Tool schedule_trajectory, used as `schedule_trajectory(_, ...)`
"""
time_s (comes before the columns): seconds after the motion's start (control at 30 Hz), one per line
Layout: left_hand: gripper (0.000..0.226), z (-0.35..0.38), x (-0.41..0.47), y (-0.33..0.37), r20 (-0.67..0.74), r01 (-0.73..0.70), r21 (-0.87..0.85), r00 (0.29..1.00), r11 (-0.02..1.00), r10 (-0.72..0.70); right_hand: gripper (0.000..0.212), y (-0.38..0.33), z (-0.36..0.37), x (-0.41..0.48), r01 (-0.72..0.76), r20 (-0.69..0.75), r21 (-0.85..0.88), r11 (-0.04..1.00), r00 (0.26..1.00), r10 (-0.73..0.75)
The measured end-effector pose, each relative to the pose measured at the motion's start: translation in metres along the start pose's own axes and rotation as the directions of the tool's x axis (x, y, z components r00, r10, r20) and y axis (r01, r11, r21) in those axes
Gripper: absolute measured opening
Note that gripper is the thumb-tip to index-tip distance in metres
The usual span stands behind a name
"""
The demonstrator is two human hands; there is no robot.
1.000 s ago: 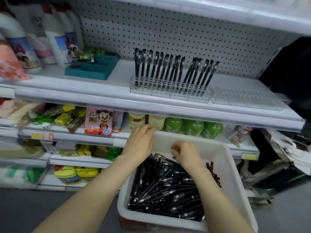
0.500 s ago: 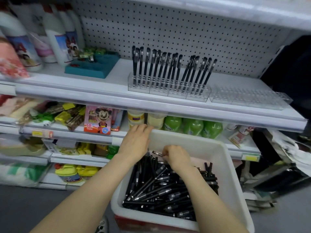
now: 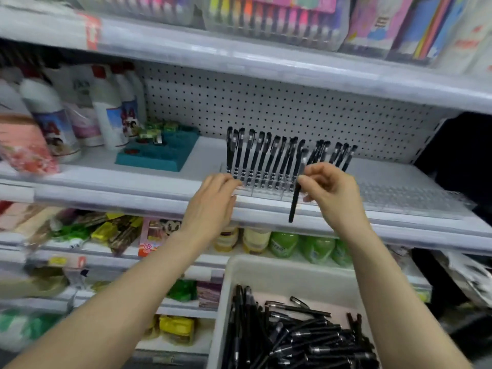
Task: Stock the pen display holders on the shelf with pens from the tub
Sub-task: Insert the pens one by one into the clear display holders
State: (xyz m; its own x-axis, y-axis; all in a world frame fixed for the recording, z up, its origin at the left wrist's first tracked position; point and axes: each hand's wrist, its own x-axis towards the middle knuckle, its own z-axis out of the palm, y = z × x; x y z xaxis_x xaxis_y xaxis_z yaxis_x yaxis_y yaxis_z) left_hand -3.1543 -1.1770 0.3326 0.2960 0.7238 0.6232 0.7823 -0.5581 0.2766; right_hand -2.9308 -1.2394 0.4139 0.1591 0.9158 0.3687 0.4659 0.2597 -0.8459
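Observation:
My right hand (image 3: 330, 190) pinches a black pen (image 3: 295, 201) upright, in front of a clear pen display holder (image 3: 266, 187) on the white shelf (image 3: 133, 193). Several black pens (image 3: 269, 155) stand in that holder. My left hand (image 3: 213, 201) rests with straight fingers at the holder's left front corner. A second clear holder (image 3: 410, 195) lies to the right with no pens in it. The white tub (image 3: 266, 272) sits at the bottom right, full of loose black pens (image 3: 300, 339).
A teal tray (image 3: 159, 153) and white bottles (image 3: 106, 113) stand on the same shelf to the left. Pink packaged goods (image 3: 266, 20) fill the shelf above. Green bottles (image 3: 316, 246) and snack packs (image 3: 117, 233) line the lower shelves. Dark objects stand at the far right.
Both hands have risen from the tub to the shelf. My right hand now carries a pen taken from the tub. The view has tilted upward.

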Motion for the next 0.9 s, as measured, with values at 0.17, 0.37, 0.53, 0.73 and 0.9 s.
schedule_trajectory(0.17,0.036,-0.001,0.028,-0.032,0.051,0.009,0.041,0.999,0.999,-0.011,0.007,-0.017,0.033,0.045,0.078,-0.177,0.055,0.995,0.982,-0.068)
schedule_trajectory(0.37,0.030,0.008,0.033,-0.040,0.029,0.001,-0.011,1.000,1.000,-0.001,0.006,-0.020,0.082,0.077,0.121,-0.216,0.053,0.991,0.970,-0.107)
schedule_trajectory(0.53,0.027,0.011,0.033,-0.040,-0.017,0.002,-0.044,1.000,0.999,-0.002,0.004,-0.009,0.106,0.089,0.113,-0.189,-0.020,0.993,0.975,-0.114)
schedule_trajectory(0.73,0.025,0.013,0.032,-0.038,-0.030,0.013,-0.051,0.999,0.999,-0.014,0.011,0.006,0.125,0.087,0.078,-0.046,-0.241,0.967,0.995,-0.092)
schedule_trajectory(0.9,0.027,0.015,0.030,-0.037,-0.023,0.023,-0.055,0.999,0.998,-0.024,0.014,0.006,0.128,0.083,0.082,-0.049,-0.276,0.958,0.994,-0.099)
